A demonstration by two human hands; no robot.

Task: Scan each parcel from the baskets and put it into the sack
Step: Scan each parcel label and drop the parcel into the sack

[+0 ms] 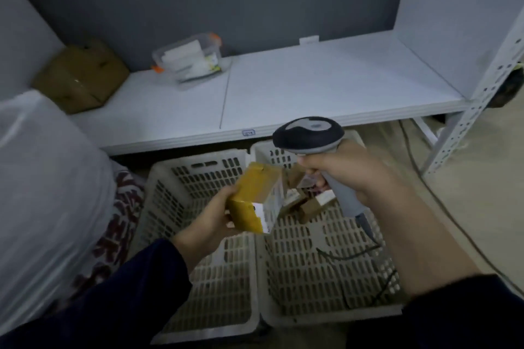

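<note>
Yellow-brown cardboard box parcel (255, 195), judged light, rigid, is gripped at its end by the left hand (209, 221); grey plastic scanner (309, 134) is clasped by the right hand (348, 170).

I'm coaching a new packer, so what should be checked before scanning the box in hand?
1. Box held securely: ok, the left hand grips its lower end.
2. Scanner held ready: ok, the right hand grips its handle above the baskets.
3. White label facing the scanner: cannot tell; it shows on the box's right side, but the aim is unclear.
4. Sack open to receive: cannot tell, only its side shows at left.
5. Scanner cable out of the way: not ok, it trails into the right basket.
</note>
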